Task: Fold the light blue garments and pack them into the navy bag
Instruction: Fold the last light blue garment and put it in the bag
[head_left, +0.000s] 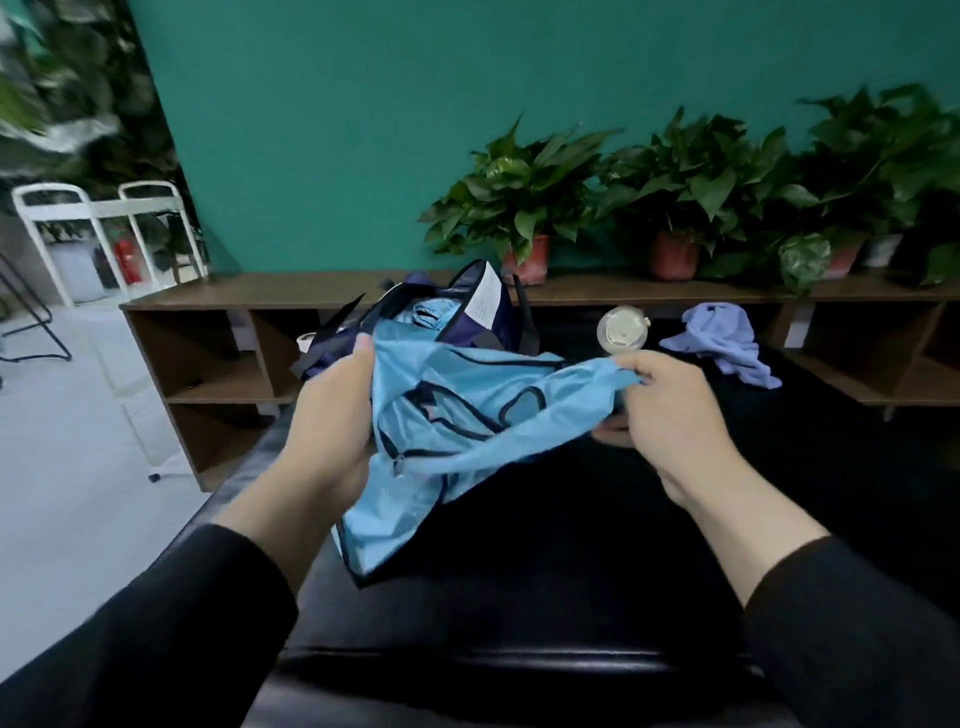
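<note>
Black sleeves (156, 623) reach over the dark tabletop (519, 597). Both hands, left hand (327, 415) and right hand (670, 410), grip the light blue garment (467, 415) by its edges, above the tabletop. Behind it sits the open navy bag (467, 322), blue cloth inside. Bare tabletop lies near its front edge.

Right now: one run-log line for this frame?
left hand grips light blue garment | right hand pinches it | navy bag open, behind

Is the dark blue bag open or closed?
Open: the navy bag gapes, with light blue cloth showing inside.
</note>
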